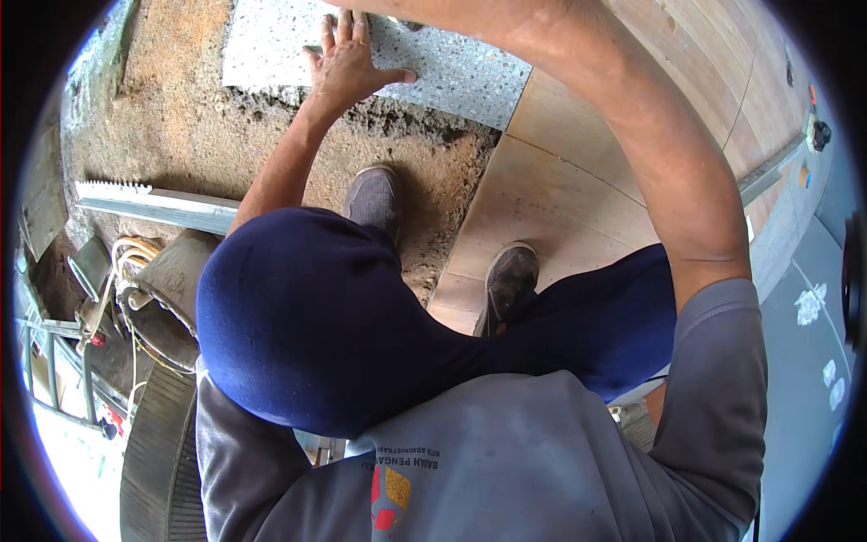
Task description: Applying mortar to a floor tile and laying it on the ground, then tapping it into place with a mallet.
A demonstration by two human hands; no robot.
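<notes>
My left hand (346, 70) lies flat with fingers spread on a pale grey speckled tile (280, 41). The tile's near edge borders rough, dark mortar (406, 117), and its right edge meets beige floor tiles (551, 172). My right forearm (623, 99) reaches up and across the top of the view. Only the lower edge of my right hand (452, 11) shows there; its fingers are cut off by the frame. Just below it, a small dark object (411, 25) rests on the speckled tile, too little of it visible to name.
A long metal straightedge (163, 206) lies on the sandy bed at left, beside a mortar-crusted bucket (172, 280) and a coiled pale hose or cable (135, 257). My shoes (373, 199) stand on sand and beige tile. A grey wall (813, 307) with white patches rises at right.
</notes>
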